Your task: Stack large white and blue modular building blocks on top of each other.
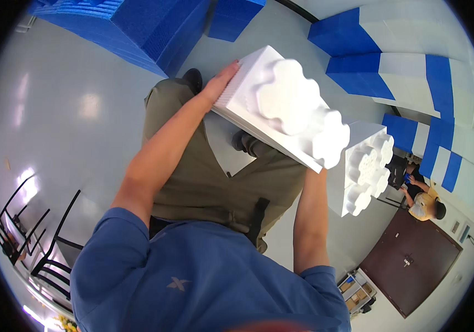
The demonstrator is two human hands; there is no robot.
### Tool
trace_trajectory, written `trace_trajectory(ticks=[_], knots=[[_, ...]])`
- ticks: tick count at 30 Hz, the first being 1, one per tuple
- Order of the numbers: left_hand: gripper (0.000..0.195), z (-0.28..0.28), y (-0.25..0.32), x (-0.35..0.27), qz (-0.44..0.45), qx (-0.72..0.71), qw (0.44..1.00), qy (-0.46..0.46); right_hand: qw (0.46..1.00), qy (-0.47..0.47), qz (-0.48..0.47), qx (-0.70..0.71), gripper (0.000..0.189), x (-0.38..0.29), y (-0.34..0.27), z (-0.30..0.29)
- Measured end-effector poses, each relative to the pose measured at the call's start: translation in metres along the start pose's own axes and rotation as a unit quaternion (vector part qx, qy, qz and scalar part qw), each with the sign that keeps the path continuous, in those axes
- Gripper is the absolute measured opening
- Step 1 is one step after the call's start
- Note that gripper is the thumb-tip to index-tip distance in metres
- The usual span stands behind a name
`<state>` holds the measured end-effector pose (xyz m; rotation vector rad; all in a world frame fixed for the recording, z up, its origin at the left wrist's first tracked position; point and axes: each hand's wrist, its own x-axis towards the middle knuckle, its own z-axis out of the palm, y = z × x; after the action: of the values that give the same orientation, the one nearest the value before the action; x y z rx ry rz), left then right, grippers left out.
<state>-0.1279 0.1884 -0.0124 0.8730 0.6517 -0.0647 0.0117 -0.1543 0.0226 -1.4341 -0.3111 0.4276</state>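
Observation:
A stack of white moulded trays [245, 91] with flower-shaped raised parts is held tilted over my knees. My left hand [222, 83] grips its ribbed left side. My right hand [324, 171] is at the lower right edge, mostly hidden behind the stack, with only the wrist side showing; its fingers cannot be seen. Just right of my right forearm stands another white stack [340, 166] with similar rounded flower shapes facing right.
Large blue stacks [137, 37] stand on the floor at the upper left. Blue and white stacks [402, 74] line the right side. A person in a yellow top [423, 205] sits near the brown door [411, 257]. Black metal chairs [54, 249] are at the lower left.

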Motion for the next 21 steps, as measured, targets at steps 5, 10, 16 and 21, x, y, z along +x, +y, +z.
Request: trace_trajectory(ticks=[5, 10, 16, 21], knots=[[0.073, 0.008, 0.000, -0.005, 0.056, -0.012, 0.997, -0.045, 1.000, 0.007, 0.004, -0.011, 0.029, -0.007, -0.003, -0.013], [0.070, -0.007, 0.007, -0.012, 0.072, 0.005, 0.996, -0.043, 1.000, -0.010, 0.003, -0.013, 0.030, -0.003, 0.001, 0.010], [0.060, -0.022, 0.020, -0.020, -0.008, -0.134, 0.989, -0.060, 1.000, -0.015, 0.014, -0.023, 0.030, -0.020, -0.004, 0.019], [0.065, -0.025, 0.010, -0.012, -0.013, -0.124, 0.988, -0.087, 0.999, -0.012, 0.030, -0.032, 0.031, -0.019, -0.007, 0.006]])
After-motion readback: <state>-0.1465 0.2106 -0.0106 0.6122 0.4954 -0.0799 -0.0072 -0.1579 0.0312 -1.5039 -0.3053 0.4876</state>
